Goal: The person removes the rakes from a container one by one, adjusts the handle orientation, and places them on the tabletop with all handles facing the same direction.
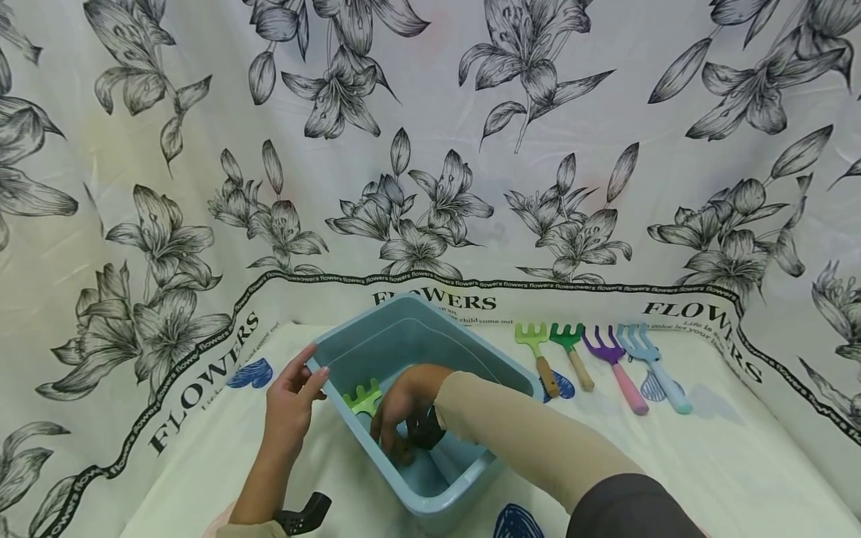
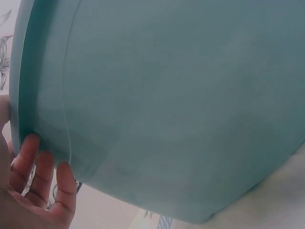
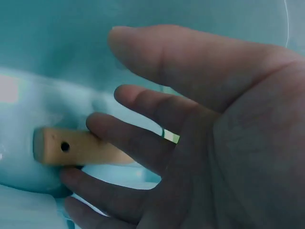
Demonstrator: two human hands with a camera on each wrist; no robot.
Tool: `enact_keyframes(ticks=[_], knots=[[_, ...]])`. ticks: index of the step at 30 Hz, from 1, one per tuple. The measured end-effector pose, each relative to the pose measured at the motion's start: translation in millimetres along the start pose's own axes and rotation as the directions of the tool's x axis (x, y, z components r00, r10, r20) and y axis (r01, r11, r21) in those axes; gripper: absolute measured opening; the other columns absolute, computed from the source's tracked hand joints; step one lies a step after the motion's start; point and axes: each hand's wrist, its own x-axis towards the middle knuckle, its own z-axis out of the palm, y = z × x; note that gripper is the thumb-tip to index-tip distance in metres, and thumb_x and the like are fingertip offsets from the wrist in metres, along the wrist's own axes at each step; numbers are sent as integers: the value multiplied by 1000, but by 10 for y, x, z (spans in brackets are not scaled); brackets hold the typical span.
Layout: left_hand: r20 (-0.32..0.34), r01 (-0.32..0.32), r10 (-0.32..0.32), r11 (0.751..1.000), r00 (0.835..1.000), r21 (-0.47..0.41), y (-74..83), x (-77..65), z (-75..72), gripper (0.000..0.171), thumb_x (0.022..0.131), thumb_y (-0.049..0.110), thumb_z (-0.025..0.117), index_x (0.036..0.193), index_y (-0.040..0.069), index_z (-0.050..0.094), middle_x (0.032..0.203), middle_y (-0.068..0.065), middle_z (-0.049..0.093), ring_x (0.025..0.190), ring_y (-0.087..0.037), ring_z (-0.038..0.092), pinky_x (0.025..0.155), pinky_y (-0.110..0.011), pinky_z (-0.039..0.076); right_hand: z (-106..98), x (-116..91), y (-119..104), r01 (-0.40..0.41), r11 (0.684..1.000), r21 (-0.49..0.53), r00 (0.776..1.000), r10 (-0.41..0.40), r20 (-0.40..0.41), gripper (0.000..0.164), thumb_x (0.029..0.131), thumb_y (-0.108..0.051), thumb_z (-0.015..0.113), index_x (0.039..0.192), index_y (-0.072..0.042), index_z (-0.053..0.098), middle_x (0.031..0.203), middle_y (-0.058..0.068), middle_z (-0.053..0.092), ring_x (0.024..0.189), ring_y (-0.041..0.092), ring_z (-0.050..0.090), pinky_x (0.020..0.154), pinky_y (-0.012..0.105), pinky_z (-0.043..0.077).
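Note:
A blue-grey plastic bin (image 1: 403,344) stands on the cloth. At its left corner my left hand (image 1: 292,392) grips the rim, thumb on one side and fingers on the other; the left wrist view shows the fingers (image 2: 40,176) against the bin wall. My right hand (image 1: 406,407) reaches down inside the bin. There lies a hand fork with light green tines (image 1: 365,397) and a wooden handle (image 3: 76,147) with a hole near its end. In the right wrist view the right fingers are spread over the handle, thumb apart, not curled round it. The fork's middle is hidden.
Right of the bin lie several hand forks in a row: a light green one (image 1: 534,340), a dark green one (image 1: 570,342), a purple one with a pink handle (image 1: 615,359) and a light blue one (image 1: 651,359). A flower-print curtain (image 1: 437,97) hangs behind.

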Motion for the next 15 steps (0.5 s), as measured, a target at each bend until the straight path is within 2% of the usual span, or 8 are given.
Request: enact_keyframes(ticks=[4,7,10,12,15], knots=[[5,-9,9,1000,1000,8,19,7,0,53,96,23,64,145,22,48,99,-7,50,83,-13,55,74,-20,53,2,-2,-4,-5,1000,-10,1000,5,-7,39,92,-10,64,130,-15,60,127,4,56,116,33,57,102,44,43],[5,-16,16,1000,1000,15,31,-4,4,52,96,24,65,145,21,48,98,-7,49,82,-13,55,73,-20,53,-1,-20,12,16,1000,-16,999,-17,-52,31,89,-10,67,120,-15,65,122,3,58,107,32,61,97,44,47],[3,-16,16,1000,1000,15,39,-20,7,51,95,25,65,144,21,50,98,-8,49,82,-13,56,73,-20,53,-40,-78,32,73,997,-17,993,-74,-96,27,89,-12,68,117,-15,67,114,1,59,97,31,65,87,43,51],[6,-11,11,1000,1000,19,40,-21,5,52,95,27,64,144,21,49,98,-7,50,82,-13,56,73,-20,53,-87,-133,45,131,991,-33,986,-133,-98,31,91,-12,67,122,-13,64,111,1,59,94,29,65,82,40,52],[4,0,0,1000,1000,24,39,-16,-3,53,95,29,64,145,21,48,98,-7,51,82,-13,57,74,-20,54,-161,-213,59,228,971,-75,968,-234,-84,42,91,-8,64,133,-9,56,106,2,62,92,24,65,83,39,53]])
